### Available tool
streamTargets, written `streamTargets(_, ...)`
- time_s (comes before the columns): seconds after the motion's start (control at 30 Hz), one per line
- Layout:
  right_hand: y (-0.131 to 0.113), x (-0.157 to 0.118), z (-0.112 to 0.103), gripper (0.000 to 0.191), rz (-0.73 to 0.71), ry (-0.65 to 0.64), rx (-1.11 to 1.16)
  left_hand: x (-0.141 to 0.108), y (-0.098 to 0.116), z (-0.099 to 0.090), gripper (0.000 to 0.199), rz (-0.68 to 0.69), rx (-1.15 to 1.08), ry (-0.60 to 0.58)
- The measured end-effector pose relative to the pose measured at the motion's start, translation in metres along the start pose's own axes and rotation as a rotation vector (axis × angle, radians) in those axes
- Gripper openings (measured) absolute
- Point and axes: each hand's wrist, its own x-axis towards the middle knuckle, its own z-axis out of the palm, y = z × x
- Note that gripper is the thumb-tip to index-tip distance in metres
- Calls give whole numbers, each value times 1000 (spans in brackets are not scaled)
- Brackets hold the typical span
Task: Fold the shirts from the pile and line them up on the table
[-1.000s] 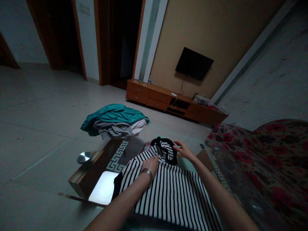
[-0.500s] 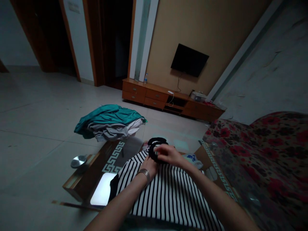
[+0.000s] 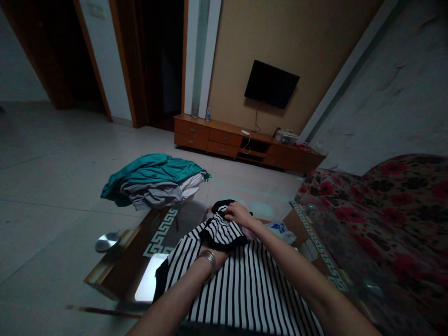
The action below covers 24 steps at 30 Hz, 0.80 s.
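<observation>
Looking soft, the striped garment (image 3: pixel 245 284) on the counter (image 3: pixel 135 254) suits pinching by its trim (image 3: pixel 241 241). Right hand (image 3: pixel 238 214) pinches it; left hand (image 3: pixel 218 258), can't tell.

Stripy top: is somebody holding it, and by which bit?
The right grip pinches the stripy top by its bunched, black-edged fold. The left grip is mostly under that fold, so its hold cannot be told.

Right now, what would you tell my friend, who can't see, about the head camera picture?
The right hand pinches part of a striped garment spread on a glass table, while the braceleted left hand is partly covered by its cloth. Beyond are heaped clothes, teal on top, and a television above a wooden cabinet; a flowered sofa is at right.
</observation>
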Motion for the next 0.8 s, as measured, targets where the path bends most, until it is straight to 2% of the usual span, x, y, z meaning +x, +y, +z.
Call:
streamTargets(0.1,7,22,9,26,369,124,46,-1,-5,10,64,-17,28,-47)
streamTargets(0.23,39,34,11,24,521,171,140,-3,-10,19,71,-38,70,-109)
streamTargets(0.33,62,25,9,24,499,154,291,-4,-10,20,70,-53,106,-140)
streamTargets(0.47,80,0,0,37,449,156,491,-3,-7,17,71,-44,125,-147)
streamTargets(0.7,74,-28,-2,29,265,26,721,-6,-4,13,65,-9,109,-104)
streamTargets(0.8,72,-32,-5,32,213,109,782,-7,-1,9,65,-9,108,-105)
